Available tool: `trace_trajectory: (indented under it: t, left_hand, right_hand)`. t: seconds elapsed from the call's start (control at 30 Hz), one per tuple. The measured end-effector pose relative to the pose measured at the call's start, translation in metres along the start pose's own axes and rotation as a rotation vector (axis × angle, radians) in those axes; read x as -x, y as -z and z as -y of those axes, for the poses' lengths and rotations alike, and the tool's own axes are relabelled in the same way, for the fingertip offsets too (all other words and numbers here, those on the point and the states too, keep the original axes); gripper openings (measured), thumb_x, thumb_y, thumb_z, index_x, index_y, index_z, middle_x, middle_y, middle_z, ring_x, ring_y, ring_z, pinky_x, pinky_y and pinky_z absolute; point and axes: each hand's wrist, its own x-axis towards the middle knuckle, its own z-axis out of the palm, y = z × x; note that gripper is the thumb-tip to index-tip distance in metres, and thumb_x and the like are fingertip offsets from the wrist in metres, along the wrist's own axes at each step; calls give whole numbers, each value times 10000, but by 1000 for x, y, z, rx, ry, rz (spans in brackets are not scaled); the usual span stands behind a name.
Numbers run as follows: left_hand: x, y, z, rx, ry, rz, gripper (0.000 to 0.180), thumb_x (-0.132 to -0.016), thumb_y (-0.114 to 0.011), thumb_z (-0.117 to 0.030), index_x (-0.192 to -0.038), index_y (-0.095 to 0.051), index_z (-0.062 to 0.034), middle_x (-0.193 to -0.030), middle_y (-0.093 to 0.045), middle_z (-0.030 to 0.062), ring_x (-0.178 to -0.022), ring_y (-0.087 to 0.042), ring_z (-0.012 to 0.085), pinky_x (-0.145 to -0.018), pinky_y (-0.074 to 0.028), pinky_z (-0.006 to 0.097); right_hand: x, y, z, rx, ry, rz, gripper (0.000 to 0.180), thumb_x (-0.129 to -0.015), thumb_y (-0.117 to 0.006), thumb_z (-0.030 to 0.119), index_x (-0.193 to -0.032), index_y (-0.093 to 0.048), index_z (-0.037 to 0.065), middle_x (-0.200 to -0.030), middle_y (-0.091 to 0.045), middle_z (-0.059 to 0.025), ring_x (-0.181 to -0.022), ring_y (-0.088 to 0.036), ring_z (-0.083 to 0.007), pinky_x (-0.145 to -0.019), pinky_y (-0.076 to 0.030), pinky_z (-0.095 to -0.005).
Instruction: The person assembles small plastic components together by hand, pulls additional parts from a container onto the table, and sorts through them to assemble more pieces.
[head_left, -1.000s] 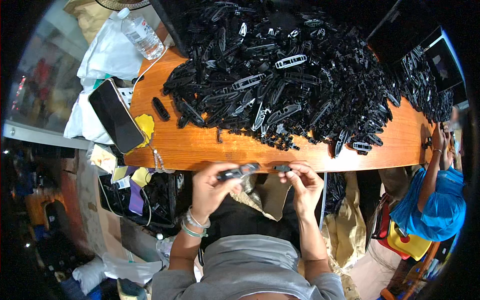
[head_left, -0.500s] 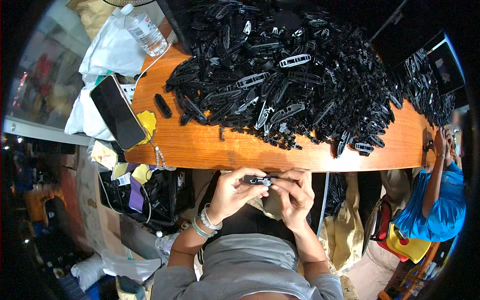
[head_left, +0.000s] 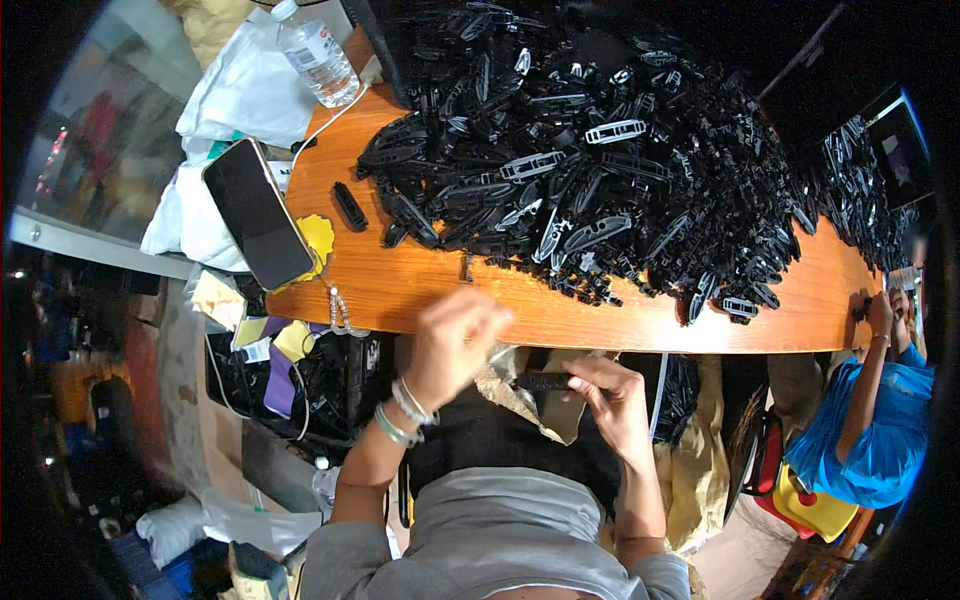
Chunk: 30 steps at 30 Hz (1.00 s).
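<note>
In my right hand (head_left: 614,392), thumb and fingers pinch one end of a small dark elongated plastic part (head_left: 542,381), held just off the table's near edge. My left hand (head_left: 458,335) is apart from it, raised at the table edge; its fingers are smeared by motion, so I cannot make out whether they hold anything. Just beyond that hand, a thin black piece (head_left: 467,267) lies on the wood. A large heap of black plastic parts (head_left: 560,170), long slotted frames and smaller bits, covers much of the table. One black part (head_left: 349,206) lies alone left of the heap.
A phone (head_left: 258,215) rests at the wooden table's (head_left: 400,300) left side, by a yellow object (head_left: 316,240) and a water bottle (head_left: 318,60). Below stands a black bin (head_left: 345,395). At the right, a co-worker in a blue top (head_left: 875,425) sits near another heap (head_left: 850,180).
My left hand has come away from the part and moved up toward the table. My right hand keeps hold of the part, slightly lower and further right. The view has shifted a little.
</note>
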Motion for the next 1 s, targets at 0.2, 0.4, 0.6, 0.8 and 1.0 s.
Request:
trace_trajectory:
  t: [0.2, 0.4, 0.6, 0.8, 1.0]
  left_hand:
    - [-50, 15, 35, -575, 67, -111, 280, -802, -658, -158, -1026, -583, -9, -970, -570, 130, -813, -616, 315, -656, -506, 401]
    - [-52, 21, 37, -351, 190, -77, 208, -732, -705, -114, -871, -575, -28, -864, -574, 113, -721, -609, 320, -605, -495, 409]
    - [-20, 29, 47, 24, 296, -124, 217, -704, -712, -19, -844, -546, -7, -711, -557, 58, -486, -471, 103, -472, -400, 277]
    - [-4, 26, 24, 702, 431, -231, 157, -863, -572, 9, -1018, -560, 34, -908, -593, 70, -726, -617, 126, -606, -535, 240]
    - [11, 30, 19, 816, 492, -46, 214, -872, -593, 0, -1068, -602, 85, -982, -624, 143, -733, -643, 159, -636, -566, 264]
  right_hand:
    - [-66, -63, 23, 348, 456, -179, 115, -823, -641, 70, -914, -641, -1, -832, -627, -134, -712, -637, -310, -622, -509, -363]
    - [-107, -115, 25, 715, 407, -362, 207, -770, -668, 101, -941, -571, 36, -831, -532, -126, -650, -596, -310, -550, -478, -400]
    - [-87, -93, 21, 70, 200, -242, 156, -842, -634, 19, -988, -582, -4, -772, -626, -75, -662, -612, -135, -565, -480, -273]
    - [-75, -74, 13, -446, 25, -88, 180, -933, -539, 53, -1076, -603, -36, -771, -645, -54, -621, -559, -60, -519, -424, -179]
    - [-60, -74, 13, -510, 171, -192, 121, -902, -576, 16, -994, -618, -51, -806, -649, -65, -682, -590, -96, -595, -462, -205]
